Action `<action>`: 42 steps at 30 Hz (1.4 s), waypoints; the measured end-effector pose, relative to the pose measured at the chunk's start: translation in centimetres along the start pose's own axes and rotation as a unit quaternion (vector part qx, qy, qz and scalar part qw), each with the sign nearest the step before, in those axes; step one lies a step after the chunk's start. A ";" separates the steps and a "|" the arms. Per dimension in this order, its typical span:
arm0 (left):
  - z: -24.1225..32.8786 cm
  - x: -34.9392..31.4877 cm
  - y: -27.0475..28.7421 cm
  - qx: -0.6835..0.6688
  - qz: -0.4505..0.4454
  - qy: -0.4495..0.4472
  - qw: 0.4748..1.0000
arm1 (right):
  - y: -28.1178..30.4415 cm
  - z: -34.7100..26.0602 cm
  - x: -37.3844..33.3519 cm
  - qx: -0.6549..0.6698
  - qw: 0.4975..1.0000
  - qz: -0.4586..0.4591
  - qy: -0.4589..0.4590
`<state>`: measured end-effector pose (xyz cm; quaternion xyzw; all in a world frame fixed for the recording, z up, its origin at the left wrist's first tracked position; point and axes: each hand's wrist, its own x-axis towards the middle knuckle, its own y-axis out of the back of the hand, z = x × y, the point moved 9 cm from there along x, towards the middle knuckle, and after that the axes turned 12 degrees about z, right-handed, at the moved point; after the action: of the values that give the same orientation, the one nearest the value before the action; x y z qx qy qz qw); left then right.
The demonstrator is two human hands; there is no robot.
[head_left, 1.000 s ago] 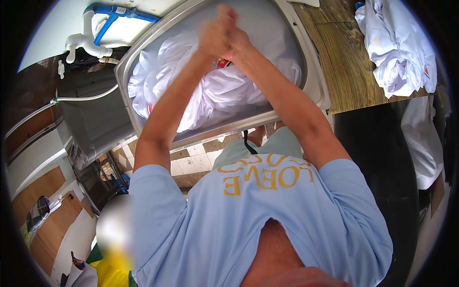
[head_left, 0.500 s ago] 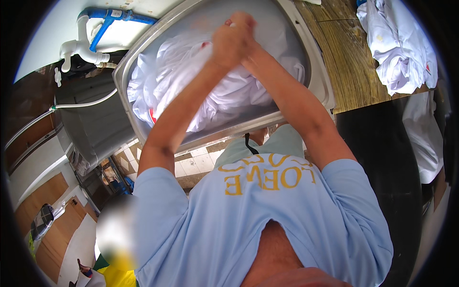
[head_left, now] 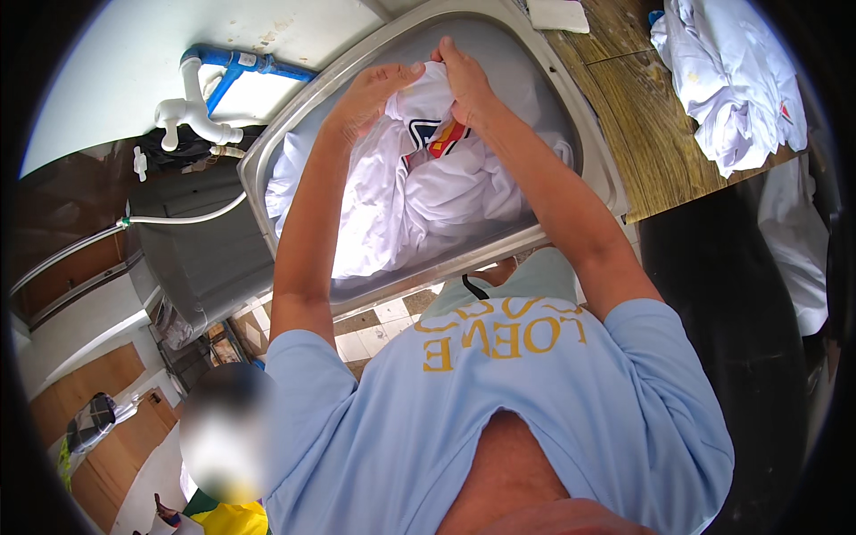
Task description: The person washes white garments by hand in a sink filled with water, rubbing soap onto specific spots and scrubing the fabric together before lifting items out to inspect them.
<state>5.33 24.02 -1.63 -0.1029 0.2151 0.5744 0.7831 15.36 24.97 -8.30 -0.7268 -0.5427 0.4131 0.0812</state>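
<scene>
Left hand (head_left: pixel 374 94): bent round the left side of a raised fold, gripping it. Right hand (head_left: pixel 465 85): closed on the right side of the same fold, forefinger extended; some of my fingertips on both are lost behind cloth or knuckles. White garment (head_left: pixel 426 94): one, its upper part lifted between my two palms, the remainder falling toward my body between my forearms; a patch (head_left: pixel 446 138) in dark blue, red and yellow shows just below the right palm, partly folded under. Hard to make out, left to right: a person (head_left: pixel 227 437), blurred, partly behind my left sleeve (head_left: pixel 308 374); the left end of the cloth heap, crossed by my left forearm; a foot (head_left: pixel 501 272), mostly covered by the basin's near edge; a hanging white cloth (head_left: pixel 794 250), dim toward the dark rim of the view. Containers: one grey basin (head_left: pixel 596 160), pale-rimmed, standing right of a white tap (head_left: pixel 192 111) on blue pipe (head_left: pixel 245 62); contents, a heap of white cloth (head_left: pixel 464 192), crumpled, the held garment rising from it; water level, cannot tell. Adjoining at right: wood-grain counter (head_left: pixel 624 134), bearing a bunched white bundle (head_left: pixel 736 89).
</scene>
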 end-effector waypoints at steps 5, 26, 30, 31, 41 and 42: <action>0.0 -0.9 -1.4 -0.016 -0.103 -0.014 0.994 | 0.0 -0.9 0.2 -0.011 1.000 -0.004 0.027; 9.2 2.1 -4.9 -0.083 0.302 -0.322 0.893 | -2.6 -1.3 -6.0 0.283 0.921 -0.196 -0.180; 12.0 3.0 -13.0 0.295 0.366 -0.494 0.731 | -0.8 -2.3 -3.2 0.451 0.829 -0.316 -0.098; 12.1 3.2 -14.4 0.323 0.358 -0.517 0.707 | 0.3 -1.7 -2.4 0.463 0.834 -0.287 -0.091; 11.0 7.1 -19.9 0.633 0.203 -0.425 0.615 | 1.8 -1.6 -0.6 0.451 0.883 -0.093 -0.090; 10.7 7.3 -20.5 0.655 0.184 -0.417 0.603 | 1.9 -1.7 -0.4 0.446 0.886 -0.106 -0.066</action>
<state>28.81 28.15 2.77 0.7297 0.1986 0.3925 0.5236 17.88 24.40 -8.07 -0.5227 -0.3792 0.6479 0.4040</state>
